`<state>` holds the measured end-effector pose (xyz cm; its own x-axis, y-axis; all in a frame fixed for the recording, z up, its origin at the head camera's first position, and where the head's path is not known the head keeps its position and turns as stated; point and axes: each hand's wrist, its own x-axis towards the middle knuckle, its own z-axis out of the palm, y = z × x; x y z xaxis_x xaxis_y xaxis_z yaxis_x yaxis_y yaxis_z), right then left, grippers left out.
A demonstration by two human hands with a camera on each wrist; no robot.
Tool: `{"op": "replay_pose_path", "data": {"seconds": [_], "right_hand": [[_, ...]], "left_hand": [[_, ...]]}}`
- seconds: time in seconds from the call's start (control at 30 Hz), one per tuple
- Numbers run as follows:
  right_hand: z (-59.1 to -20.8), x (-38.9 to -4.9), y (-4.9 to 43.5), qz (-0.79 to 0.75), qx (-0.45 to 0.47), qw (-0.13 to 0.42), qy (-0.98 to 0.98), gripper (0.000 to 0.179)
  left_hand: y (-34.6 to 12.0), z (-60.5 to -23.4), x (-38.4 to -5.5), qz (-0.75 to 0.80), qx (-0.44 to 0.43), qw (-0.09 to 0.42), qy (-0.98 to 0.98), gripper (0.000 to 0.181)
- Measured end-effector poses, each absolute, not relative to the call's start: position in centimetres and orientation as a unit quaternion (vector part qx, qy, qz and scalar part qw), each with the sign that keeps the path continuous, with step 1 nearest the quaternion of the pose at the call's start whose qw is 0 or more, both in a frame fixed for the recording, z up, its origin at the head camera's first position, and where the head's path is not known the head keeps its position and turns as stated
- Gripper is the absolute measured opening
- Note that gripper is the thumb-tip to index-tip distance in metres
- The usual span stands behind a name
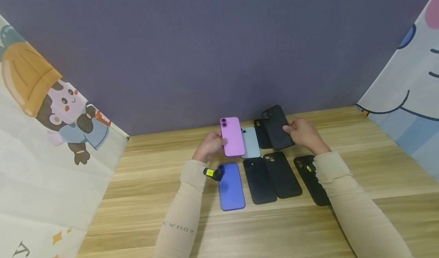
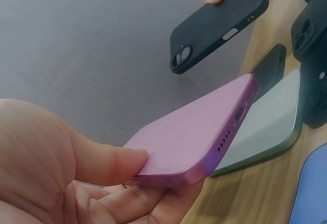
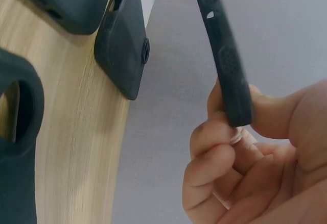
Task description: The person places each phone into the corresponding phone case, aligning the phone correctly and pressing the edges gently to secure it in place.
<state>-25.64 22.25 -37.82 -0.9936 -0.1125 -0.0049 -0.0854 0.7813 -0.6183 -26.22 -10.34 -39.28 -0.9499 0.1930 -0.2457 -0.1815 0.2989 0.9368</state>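
Note:
My left hand (image 1: 211, 145) pinches a pink phone (image 1: 233, 137) by its left edge, thumb on the back and fingers beneath. The phone is raised over the table, its camera end pointing away from me. On the other side, my right hand (image 1: 303, 133) grips a black phone case (image 1: 278, 128) by its lower right edge. In the right wrist view that case (image 3: 225, 55) shows edge-on between thumb and fingers. Below and between the two held things lie a pale green phone (image 1: 252, 143) and another black case (image 1: 262, 134), each partly covered in the head view.
Nearer me on the wooden table (image 1: 274, 231) lie a blue phone (image 1: 231, 186), two black cases side by side, the left (image 1: 260, 181) overlapping the right (image 1: 282, 175), and a further case (image 1: 310, 178) partly under my right sleeve. A grey-blue panel (image 1: 219, 52) stands behind.

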Motion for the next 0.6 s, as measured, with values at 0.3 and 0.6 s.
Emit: {"op": "replay_pose_path", "data": {"seconds": [0.3, 0.6], "right_hand": [[-37.8, -25.59, 21.9, -0.333, -0.055, 0.023, 0.941, 0.036], [-37.38, -25.25, 21.44, -0.338, -0.068, 0.01, 0.939, 0.037]], "left_hand": [[-9.84, -39.31, -26.19, 0.613, 0.01, 0.161, 0.774, 0.031], [-9.48, -39.32, -26.08, 0.616, 0.014, 0.164, 0.77, 0.017]]}}
